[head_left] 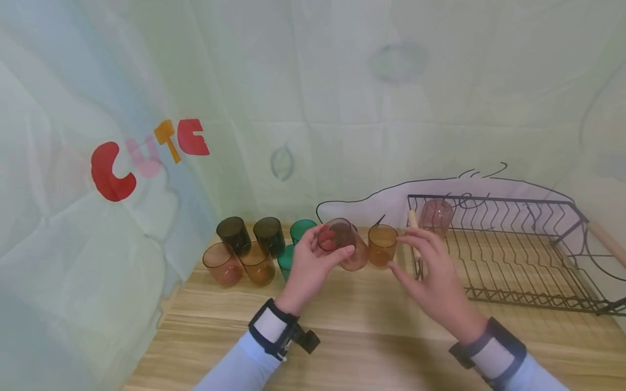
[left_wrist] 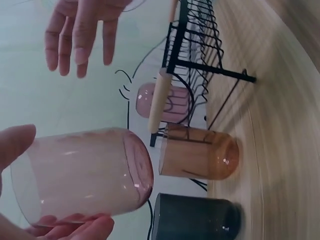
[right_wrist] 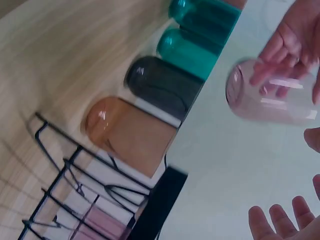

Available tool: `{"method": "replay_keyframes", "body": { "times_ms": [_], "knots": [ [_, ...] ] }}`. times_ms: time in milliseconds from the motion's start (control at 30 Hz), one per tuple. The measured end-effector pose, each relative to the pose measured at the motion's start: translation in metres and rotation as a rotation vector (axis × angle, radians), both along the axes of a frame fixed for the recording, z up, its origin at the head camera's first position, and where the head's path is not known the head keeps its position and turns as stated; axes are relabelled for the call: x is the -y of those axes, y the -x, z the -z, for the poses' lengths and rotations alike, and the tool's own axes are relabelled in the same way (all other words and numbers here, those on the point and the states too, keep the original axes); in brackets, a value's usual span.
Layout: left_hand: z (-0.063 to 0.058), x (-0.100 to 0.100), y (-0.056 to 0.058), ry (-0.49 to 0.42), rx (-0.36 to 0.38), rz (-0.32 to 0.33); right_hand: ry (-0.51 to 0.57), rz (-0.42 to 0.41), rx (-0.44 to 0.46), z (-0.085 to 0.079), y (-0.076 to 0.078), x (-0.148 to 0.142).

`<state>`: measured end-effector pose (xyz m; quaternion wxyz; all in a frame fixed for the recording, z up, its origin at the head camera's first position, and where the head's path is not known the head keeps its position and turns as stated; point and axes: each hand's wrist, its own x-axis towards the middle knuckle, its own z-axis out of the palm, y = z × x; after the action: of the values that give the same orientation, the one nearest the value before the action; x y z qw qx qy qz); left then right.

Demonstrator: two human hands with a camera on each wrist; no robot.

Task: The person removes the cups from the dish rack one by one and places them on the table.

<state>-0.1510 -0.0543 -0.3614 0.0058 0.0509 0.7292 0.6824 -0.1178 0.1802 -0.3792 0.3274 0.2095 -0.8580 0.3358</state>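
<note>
My left hand [head_left: 313, 263] grips a clear pink glass [head_left: 357, 255], tilted and raised above the table, its base towards the right. The left wrist view shows thumb and fingers on opposite sides of this glass. My right hand [head_left: 435, 279] holds nothing; its fingers are spread in the air to the right of the held glass. Overlapping its fingertips in the head view is an upright amber glass [head_left: 382, 247] on the table. Beside the amber one, a dark grey glass [right_wrist: 162, 90] stands largely hidden behind the held glass in the head view.
A black wire dish rack [head_left: 518, 255] with wooden handles stands at right, a pink glass [head_left: 437, 217] upside down in its back left corner. Left of my hands stand green glasses [head_left: 303, 229], dark glasses [head_left: 269, 236], a pink tumbler [head_left: 223, 266] and an amber tumbler [head_left: 257, 266].
</note>
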Motion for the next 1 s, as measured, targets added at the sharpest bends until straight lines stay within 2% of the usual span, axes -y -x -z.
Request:
{"method": "replay_keyframes", "body": {
  "times_ms": [133, 300, 467, 700, 800, 1000],
  "knots": [
    [0.014, -0.001, 0.007, 0.047, -0.065, -0.056, -0.013, 0.052, 0.052, -0.003, 0.003, -0.009],
    [0.029, -0.001, 0.013, 0.141, -0.094, -0.093, -0.01, 0.092, 0.085, -0.002, 0.009, -0.022],
    [0.043, -0.003, 0.018, 0.214, -0.106, -0.093, -0.01, 0.139, 0.162, -0.003, 0.016, -0.037],
    [0.062, -0.004, 0.022, 0.317, -0.064, -0.078, -0.038, 0.213, 0.319, -0.001, 0.019, -0.055],
    [0.069, -0.004, 0.022, 0.345, -0.076, -0.077, -0.04, 0.215, 0.349, 0.0, 0.019, -0.059],
    [0.078, -0.005, 0.023, 0.374, -0.113, -0.083, -0.041, 0.214, 0.354, -0.001, 0.019, -0.064]
  ]
}}
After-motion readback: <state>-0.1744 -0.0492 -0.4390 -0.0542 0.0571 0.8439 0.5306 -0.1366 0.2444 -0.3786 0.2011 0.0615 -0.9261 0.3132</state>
